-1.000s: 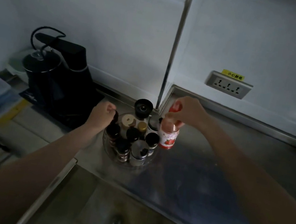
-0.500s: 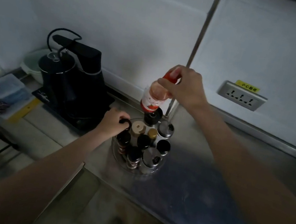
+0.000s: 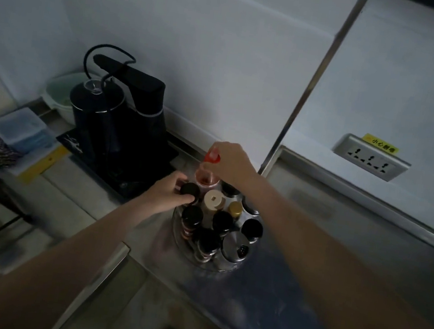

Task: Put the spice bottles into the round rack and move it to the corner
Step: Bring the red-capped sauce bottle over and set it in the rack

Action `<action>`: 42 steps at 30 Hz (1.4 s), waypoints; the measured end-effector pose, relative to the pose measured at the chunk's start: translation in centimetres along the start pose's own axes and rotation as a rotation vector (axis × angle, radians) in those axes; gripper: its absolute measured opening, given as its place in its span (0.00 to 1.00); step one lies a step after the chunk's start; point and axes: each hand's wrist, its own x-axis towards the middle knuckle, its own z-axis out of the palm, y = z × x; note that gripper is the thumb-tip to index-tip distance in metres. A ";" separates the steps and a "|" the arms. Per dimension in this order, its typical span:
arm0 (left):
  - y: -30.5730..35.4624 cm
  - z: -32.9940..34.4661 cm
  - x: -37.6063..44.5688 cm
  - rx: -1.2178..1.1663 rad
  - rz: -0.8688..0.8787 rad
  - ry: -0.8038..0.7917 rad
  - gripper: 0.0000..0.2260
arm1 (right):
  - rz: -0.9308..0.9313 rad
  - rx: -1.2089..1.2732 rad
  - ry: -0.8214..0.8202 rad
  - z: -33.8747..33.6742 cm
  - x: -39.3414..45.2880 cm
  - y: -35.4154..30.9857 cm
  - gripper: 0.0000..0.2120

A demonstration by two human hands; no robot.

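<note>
The round clear rack (image 3: 175, 235) stands on the steel counter (image 3: 292, 274), filled with several spice bottles with black, beige, gold and silver caps. My right hand (image 3: 231, 163) grips the red cap of the red-capped bottle (image 3: 206, 178), which stands upright at the rack's far left side, its base hidden among the other bottles. My left hand (image 3: 167, 195) is closed around a black-capped bottle (image 3: 190, 190) at the rack's left edge.
A black kettle (image 3: 96, 115) on its black base stands left of the rack, close to my left hand. A metal corner strip (image 3: 301, 103) runs up the wall behind. A wall socket (image 3: 370, 160) is at the right. Plastic boxes (image 3: 21, 128) lie far left.
My right hand lifted the red-capped bottle from the counter right of the rack, carried it over the bottles and lowered it into the rack's far left side. My left hand stayed on the black-capped bottle.
</note>
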 end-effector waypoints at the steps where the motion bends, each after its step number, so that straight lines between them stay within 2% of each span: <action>1: -0.1 0.0 0.2 -0.057 -0.022 -0.004 0.20 | 0.006 -0.015 0.000 0.0 0.2 -0.1 0.15; 3: -0.3 0.1 0.4 -0.226 -0.099 0.000 0.19 | 0.014 -0.052 -0.003 -0.2 0.5 -0.4 0.17; 5: -0.9 0.6 0.5 -0.441 -0.263 -0.031 0.21 | 0.014 -0.063 0.000 -0.4 0.7 -0.4 0.17; 7: -1.3 1.1 0.7 -0.598 -0.401 -0.136 0.24 | 0.019 -0.070 0.003 -0.4 0.7 0.0 0.17; 8: -1.2 1.2 0.8 -0.624 -0.415 -0.193 0.23 | 0.021 -0.067 0.006 -0.4 0.6 0.3 0.17; 10: -0.5 1.5 1.1 -0.611 -0.388 -0.259 0.19 | 0.020 -0.048 0.014 -0.4 0.6 0.7 0.17; 15: 0.9 2.8 0.8 -0.596 -0.325 -0.270 0.14 | 0.046 -0.047 0.008 -0.7 0.2 1.7 0.18; 21: 2.7 6.2 0.4 -0.683 -0.326 -0.325 0.15 | 0.081 -0.061 -0.001 -2.2 -1.3 4.2 0.19; 25: 3.8 9.6 -0.2 -0.656 -0.309 -0.361 0.15 | 0.134 -0.053 0.016 -3.6 -2.4 6.7 0.16; 27: 4.6 10.8 -0.3 -0.611 -0.315 -0.387 0.15 | 0.187 -0.020 0.046 -4.1 -2.9 8.3 0.11; 30: 5.6 11.3 0.2 -0.521 -0.340 -0.401 0.17 | 0.224 0.039 0.095 -4.6 -3.6 9.9 0.18; 33: 5.7 11.2 1.5 -0.422 -0.303 -0.317 0.22 | 0.229 0.067 0.103 -4.8 -4.0 10.9 0.14; 35: 5.5 11.5 1.9 -0.361 -0.286 -0.298 0.22 | 0.196 0.065 0.060 -5.0 -4.0 11.0 0.11; 39: 4.7 12.0 2.0 -0.415 -0.301 -0.406 0.14 | 0.101 -0.039 -0.093 -5.8 -3.4 10.3 0.19; 42: 4.0 11.5 2.4 -0.510 -0.352 -0.404 0.11 | 0.076 -0.033 -0.187 -6.3 -2.4 10.0 0.20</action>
